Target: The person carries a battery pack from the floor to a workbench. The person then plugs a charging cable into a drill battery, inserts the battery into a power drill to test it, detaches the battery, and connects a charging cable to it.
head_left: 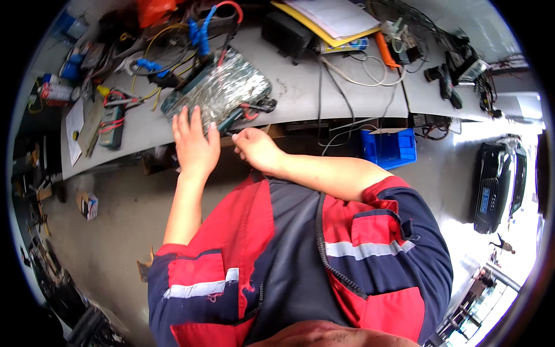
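A dark green case [254, 68] lies on the grey workbench, its top covered by shiny, crinkled silvery wrap [222, 87]. My left hand [195, 141] rests with stretched fingers on the case's near left edge. Just right of it, my right hand [258, 150] is closed in a pinch at the near side of the case; whatever is between the fingertips is too small to make out. A red and black cable end [254, 109] sits beside the case's near right corner. Blue-handled clamps [199, 37] lie at its far left.
A green multimeter [111, 126] with red leads lies at the left. Papers on a yellow folder [338, 20], a black box [286, 33] and loose white cables [347, 81] occupy the far side. A blue bin [390, 147] stands below the bench; a dark car [500, 185] is at right.
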